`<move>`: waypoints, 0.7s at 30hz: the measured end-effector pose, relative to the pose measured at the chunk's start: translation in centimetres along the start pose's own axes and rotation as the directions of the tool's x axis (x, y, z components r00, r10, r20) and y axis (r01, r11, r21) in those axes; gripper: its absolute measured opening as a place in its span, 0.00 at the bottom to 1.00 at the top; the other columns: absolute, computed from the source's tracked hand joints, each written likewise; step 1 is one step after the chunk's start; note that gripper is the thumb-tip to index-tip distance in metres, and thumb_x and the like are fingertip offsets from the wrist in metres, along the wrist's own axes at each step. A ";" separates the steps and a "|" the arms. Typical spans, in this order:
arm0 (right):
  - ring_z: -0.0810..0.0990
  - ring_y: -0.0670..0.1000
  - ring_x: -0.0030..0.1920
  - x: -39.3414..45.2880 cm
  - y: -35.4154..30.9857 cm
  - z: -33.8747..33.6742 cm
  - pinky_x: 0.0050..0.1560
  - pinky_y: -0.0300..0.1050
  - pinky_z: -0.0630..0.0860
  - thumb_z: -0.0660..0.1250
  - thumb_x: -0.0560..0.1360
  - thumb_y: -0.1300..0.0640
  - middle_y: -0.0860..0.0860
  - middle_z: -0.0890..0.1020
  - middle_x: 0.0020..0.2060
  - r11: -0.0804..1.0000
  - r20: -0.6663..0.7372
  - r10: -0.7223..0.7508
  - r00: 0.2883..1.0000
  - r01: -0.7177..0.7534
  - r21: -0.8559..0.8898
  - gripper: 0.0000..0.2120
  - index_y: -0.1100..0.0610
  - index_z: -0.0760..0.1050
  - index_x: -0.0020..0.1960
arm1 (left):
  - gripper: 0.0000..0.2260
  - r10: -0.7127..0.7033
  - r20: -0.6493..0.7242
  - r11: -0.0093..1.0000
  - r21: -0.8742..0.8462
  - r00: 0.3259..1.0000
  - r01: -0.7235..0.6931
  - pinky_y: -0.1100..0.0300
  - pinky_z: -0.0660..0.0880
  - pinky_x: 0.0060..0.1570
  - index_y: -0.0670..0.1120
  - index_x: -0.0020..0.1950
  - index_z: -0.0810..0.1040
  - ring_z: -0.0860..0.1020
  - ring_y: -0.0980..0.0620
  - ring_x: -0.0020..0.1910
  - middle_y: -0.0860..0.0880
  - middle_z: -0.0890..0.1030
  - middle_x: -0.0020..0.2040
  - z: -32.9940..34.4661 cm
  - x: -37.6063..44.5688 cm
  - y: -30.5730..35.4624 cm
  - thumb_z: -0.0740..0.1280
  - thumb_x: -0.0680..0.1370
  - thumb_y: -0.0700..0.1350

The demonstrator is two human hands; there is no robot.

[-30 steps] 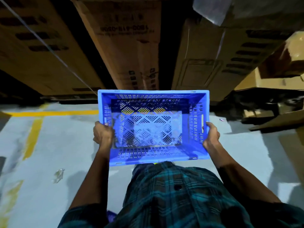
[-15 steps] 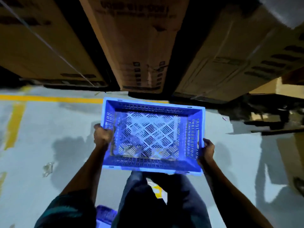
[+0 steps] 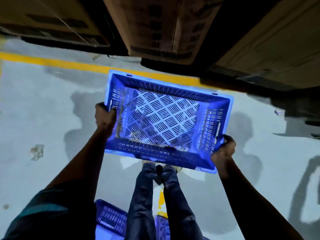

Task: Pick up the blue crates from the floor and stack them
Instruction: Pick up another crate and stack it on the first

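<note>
I hold an empty blue crate [image 3: 162,118] with slotted walls and floor in the air above the grey floor, tilted so its right end sits lower. My left hand [image 3: 105,115] grips its left short side at the rim. At the lower right corner my right hand [image 3: 223,150] grips the other short side. Behind my legs, at the bottom of the view, part of another blue crate [image 3: 110,219] stands on the floor, mostly hidden by my body.
Large cardboard boxes [image 3: 162,26] on dark pallets line the far side. A yellow line [image 3: 72,64] runs across the floor in front of them. A scrap of clear plastic [image 3: 36,151] lies on the floor to the left. My legs [image 3: 155,196] stand below the crate.
The held crate has swung down and turned clockwise, its right end dropping. The view has tipped further down, so my legs and the crate behind them show more.
</note>
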State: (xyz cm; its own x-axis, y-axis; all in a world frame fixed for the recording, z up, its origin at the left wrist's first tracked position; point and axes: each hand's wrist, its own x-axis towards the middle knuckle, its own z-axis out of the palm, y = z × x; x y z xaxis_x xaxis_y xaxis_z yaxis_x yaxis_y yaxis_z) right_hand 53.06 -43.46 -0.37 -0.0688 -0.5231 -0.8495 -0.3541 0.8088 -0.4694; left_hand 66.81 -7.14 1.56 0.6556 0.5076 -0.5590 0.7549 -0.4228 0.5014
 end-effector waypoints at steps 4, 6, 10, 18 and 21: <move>0.70 0.55 0.30 3.0 0.3 2.2 0.36 0.46 0.72 0.67 0.63 0.63 0.54 0.70 0.31 0.996 -0.017 -0.074 0.997 0.075 0.042 0.08 0.57 0.68 0.30 | 0.21 0.032 0.050 0.998 0.049 0.998 -0.035 0.46 0.77 0.56 0.43 0.63 0.72 0.80 0.40 0.53 0.41 0.80 0.56 3.0 4.0 -1.7 0.68 0.72 0.46; 0.70 0.55 0.30 4.5 0.6 3.0 0.35 0.45 0.71 0.66 0.63 0.64 0.53 0.69 0.31 0.991 0.008 -0.116 0.993 0.115 0.069 0.09 0.57 0.67 0.30 | 0.20 0.033 0.068 0.997 0.068 0.997 -0.038 0.47 0.76 0.56 0.43 0.63 0.72 0.79 0.41 0.52 0.41 0.80 0.55 4.1 4.8 -2.2 0.68 0.73 0.45; 0.72 0.57 0.38 8.5 1.2 3.8 0.43 0.48 0.70 0.74 0.52 0.59 0.53 0.70 0.35 0.989 0.153 -0.146 0.977 0.148 0.001 0.16 0.55 0.68 0.31 | 0.27 0.022 0.027 0.996 0.089 0.999 -0.024 0.47 0.76 0.55 0.42 0.61 0.71 0.78 0.41 0.50 0.43 0.77 0.51 5.9 5.4 -3.1 0.64 0.64 0.51; 0.78 0.54 0.37 7.2 3.6 3.0 0.41 0.45 0.76 0.70 0.56 0.61 0.51 0.81 0.37 0.939 0.273 -0.250 0.929 0.301 -0.165 0.17 0.61 0.74 0.45 | 0.27 0.090 -0.031 0.981 0.178 0.995 -0.083 0.47 0.69 0.62 0.44 0.66 0.68 0.75 0.39 0.59 0.41 0.76 0.62 7.3 4.9 -3.2 0.61 0.68 0.50; 0.80 0.57 0.46 7.0 3.8 2.2 0.56 0.55 0.78 0.74 0.64 0.58 0.57 0.80 0.51 0.880 0.243 -0.184 0.952 0.270 -0.391 0.24 0.57 0.71 0.57 | 0.27 0.136 -0.022 0.970 0.204 0.990 -0.129 0.47 0.71 0.62 0.43 0.66 0.69 0.75 0.38 0.59 0.40 0.75 0.61 6.9 5.3 -3.0 0.62 0.69 0.50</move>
State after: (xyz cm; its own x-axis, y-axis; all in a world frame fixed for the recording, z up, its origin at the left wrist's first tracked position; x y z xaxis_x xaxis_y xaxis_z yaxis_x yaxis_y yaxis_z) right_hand 53.31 -43.48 -8.57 0.2260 -0.5820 -0.7812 -0.6945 0.4660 -0.5481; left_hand 68.09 -8.38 -7.47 0.7518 0.4614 -0.4711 0.6517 -0.6290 0.4239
